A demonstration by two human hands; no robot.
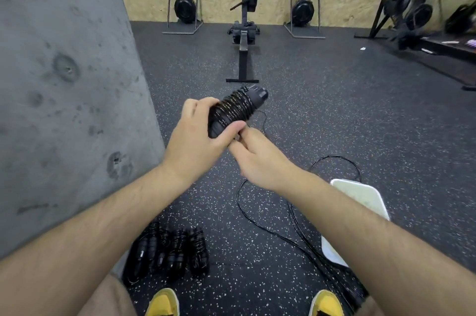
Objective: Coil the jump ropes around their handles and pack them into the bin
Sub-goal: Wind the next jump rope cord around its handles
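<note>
My left hand [198, 135] grips a pair of black jump rope handles [238, 107] with black cord wound tightly round them, held at chest height and pointing up to the right. My right hand [257, 156] is closed just below the bundle, pinching the loose end of the cord. Several coiled jump ropes [170, 251] lie in a row on the floor near my left foot. Loose black rope [296, 215] trails over the floor to the right. The white bin [360, 194] sits behind my right forearm, partly hidden.
A grey concrete pillar [64, 83] stands close on the left. A rowing machine [244, 32] lies straight ahead, with other exercise machines along the plywood wall. The floor is black speckled rubber. My yellow shoes [164, 302] show at the bottom edge.
</note>
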